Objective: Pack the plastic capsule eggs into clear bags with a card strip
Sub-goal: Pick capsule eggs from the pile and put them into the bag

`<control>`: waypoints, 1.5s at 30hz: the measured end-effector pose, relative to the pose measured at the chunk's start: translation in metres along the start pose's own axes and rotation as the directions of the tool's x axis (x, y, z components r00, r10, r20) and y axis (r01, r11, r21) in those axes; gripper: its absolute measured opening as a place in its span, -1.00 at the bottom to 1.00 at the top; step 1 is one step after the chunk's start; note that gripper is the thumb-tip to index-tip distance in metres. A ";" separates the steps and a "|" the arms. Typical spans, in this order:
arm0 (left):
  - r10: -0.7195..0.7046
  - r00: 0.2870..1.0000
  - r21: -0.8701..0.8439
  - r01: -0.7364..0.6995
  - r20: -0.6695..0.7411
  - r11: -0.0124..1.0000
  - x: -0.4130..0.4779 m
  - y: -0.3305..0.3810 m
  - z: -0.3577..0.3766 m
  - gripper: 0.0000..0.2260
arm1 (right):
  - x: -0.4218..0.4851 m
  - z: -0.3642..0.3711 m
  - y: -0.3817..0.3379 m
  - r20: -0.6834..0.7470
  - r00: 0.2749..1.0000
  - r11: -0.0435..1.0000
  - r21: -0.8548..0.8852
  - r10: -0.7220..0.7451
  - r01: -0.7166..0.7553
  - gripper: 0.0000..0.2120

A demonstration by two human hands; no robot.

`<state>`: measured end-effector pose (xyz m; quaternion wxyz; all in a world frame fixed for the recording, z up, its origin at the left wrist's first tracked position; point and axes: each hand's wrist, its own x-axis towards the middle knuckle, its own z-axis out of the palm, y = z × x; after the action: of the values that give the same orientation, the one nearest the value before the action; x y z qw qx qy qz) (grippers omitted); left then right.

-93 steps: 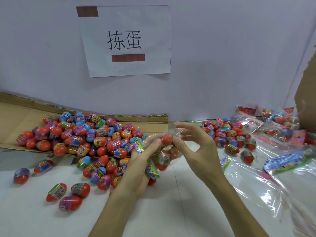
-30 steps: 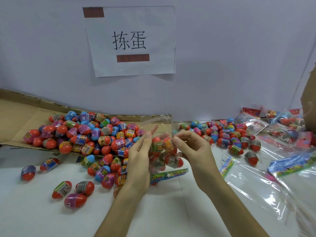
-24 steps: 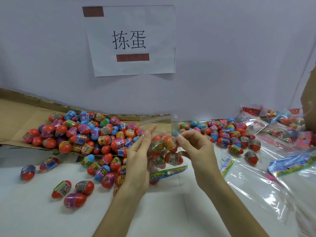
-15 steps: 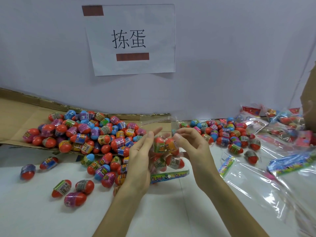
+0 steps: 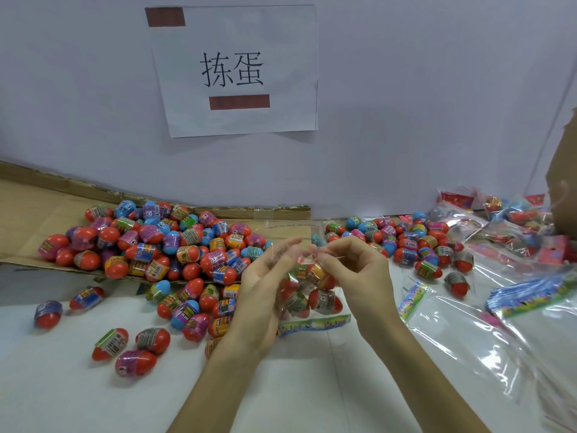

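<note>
A clear bag (image 5: 312, 295) holding several capsule eggs hangs between my two hands above the white table. A colourful card strip (image 5: 313, 324) lies along the bag's bottom. My left hand (image 5: 265, 295) supports the bag from the left, fingers stretched up along it. My right hand (image 5: 356, 273) pinches the bag's top edge with thumb and forefinger. A big heap of loose capsule eggs (image 5: 175, 245), mostly red with printed wraps, lies to the left, partly on flattened cardboard (image 5: 28, 207).
A smaller heap of eggs (image 5: 415, 242) lies at the right rear. Empty clear bags (image 5: 468, 332) with a card strip (image 5: 412, 300) and a stack of strips (image 5: 530, 295) cover the right side. Filled bags (image 5: 512, 220) sit by the far right. A paper sign (image 5: 234, 70) hangs on the wall.
The egg once held at the bag's mouth is now inside. The bag hangs upright with the strip at its bottom. My right fingers moved to the top edge.
</note>
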<state>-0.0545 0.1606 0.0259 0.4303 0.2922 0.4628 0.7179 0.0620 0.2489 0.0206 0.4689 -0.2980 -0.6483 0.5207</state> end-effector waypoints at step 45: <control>0.213 0.964 0.249 -0.169 -0.160 0.954 0.003 -0.028 0.005 -0.73 | -0.010 0.010 0.007 -0.110 0.828 0.674 -0.644 -0.550 0.363 -0.71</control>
<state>-0.0419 0.1709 0.0028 0.2765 0.3162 0.5510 0.7211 0.0564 0.2381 0.0111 0.5577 -0.3302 -0.7546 0.1029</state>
